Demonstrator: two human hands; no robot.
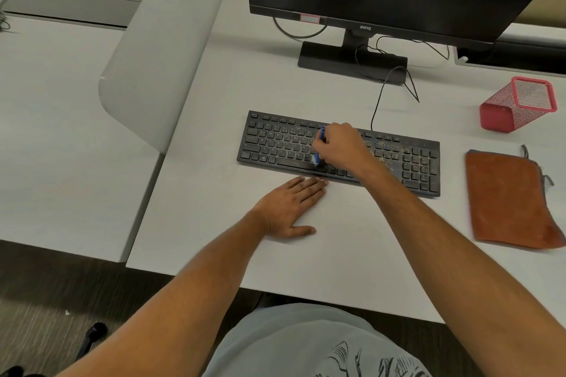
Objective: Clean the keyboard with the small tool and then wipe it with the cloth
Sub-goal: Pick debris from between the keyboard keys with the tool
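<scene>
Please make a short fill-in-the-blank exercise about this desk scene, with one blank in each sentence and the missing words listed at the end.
1. The right hand grips a small ____ brush over the keyboard.
2. The left hand rests ____ on the desk.
3. The orange cloth lies to the ____ of the keyboard.
4. The mesh holder is ____ in colour.

Missing words: blue; flat; right; red

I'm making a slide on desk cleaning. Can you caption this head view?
Right hand brushes the dusty keyboard with a small blue tool; left hand rests flat on the desk.
</scene>
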